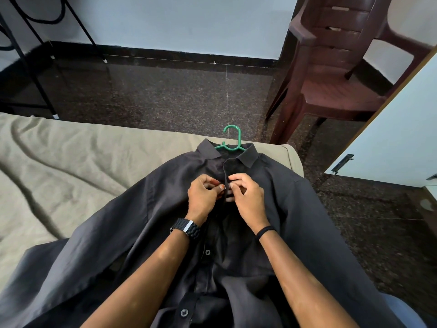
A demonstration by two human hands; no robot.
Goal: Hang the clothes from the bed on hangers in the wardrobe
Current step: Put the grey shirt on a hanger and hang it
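A dark grey button-up shirt (295, 209) lies front-up on the bed (71, 162), collar pointing away from me. A green plastic hanger (233, 138) sits inside it, with only the hook and neck showing above the collar. My left hand (204, 196) pinches the left edge of the shirt's front just below the collar. My right hand (246, 195) pinches the opposite edge, fingertips meeting at a button there. Lower down the shirt front hangs apart, with two dark buttons showing.
The bed has a wrinkled beige sheet. Beyond it is dark speckled floor. A brown plastic chair (343, 67) stands at the upper right, a white wardrobe door (390, 129) with a latch at the right, and a black metal frame (28, 55) at the upper left.
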